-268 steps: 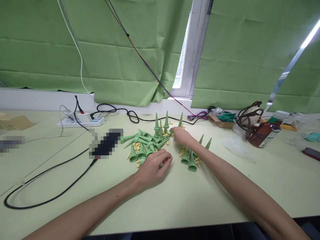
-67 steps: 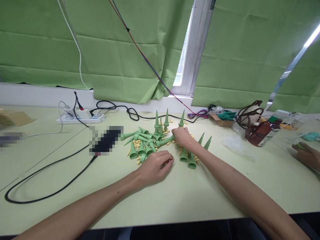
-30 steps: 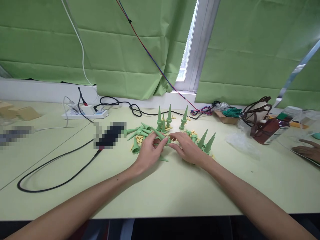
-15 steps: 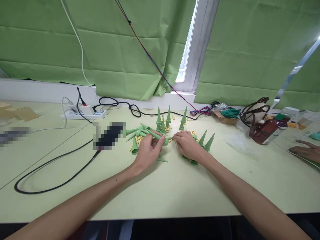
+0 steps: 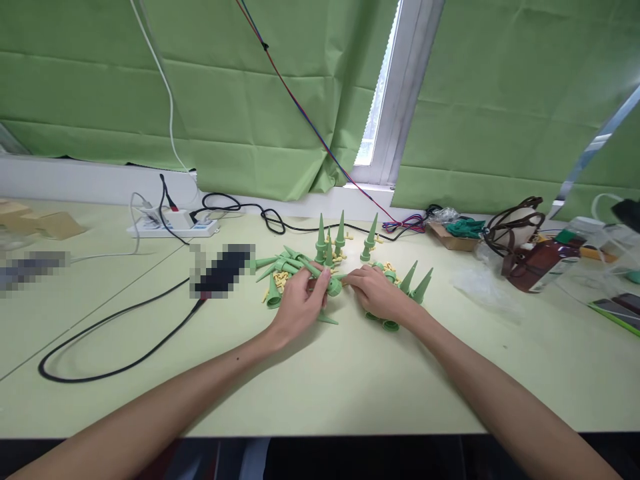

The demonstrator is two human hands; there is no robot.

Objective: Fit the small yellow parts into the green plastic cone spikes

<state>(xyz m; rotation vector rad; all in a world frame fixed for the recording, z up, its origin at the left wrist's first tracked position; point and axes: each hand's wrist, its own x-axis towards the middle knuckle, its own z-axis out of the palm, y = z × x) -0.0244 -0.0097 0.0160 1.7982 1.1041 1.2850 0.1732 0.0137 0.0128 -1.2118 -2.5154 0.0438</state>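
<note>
My left hand [image 5: 299,301] is closed around a green plant watering spike [image 5: 334,287], its round collar end turned toward the right. Close beside that end, my right hand [image 5: 373,290] has its fingertips pinched together; whatever they hold is hidden. Left of my left hand lies a pile of similar green spikes [image 5: 273,295] with small yellow pieces [image 5: 281,280] among them. Several green spikes [image 5: 321,240] stand point up behind my hands. More spikes [image 5: 421,287] and yellow pieces lie around my right forearm, partly covered by it.
A power strip [image 5: 175,229] and black cable [image 5: 45,367] are on the left, near a blurred-out dark object [image 5: 225,270]. At right are a brown bottle [image 5: 543,263], clear plastic bag [image 5: 485,293], cardboard box [image 5: 453,239] and a phone-like green-edged object [image 5: 617,313].
The view has shifted slightly. My hands stay close together around the spike's collar end, with little movement. Another person's hand at the right edge has left the table there.
</note>
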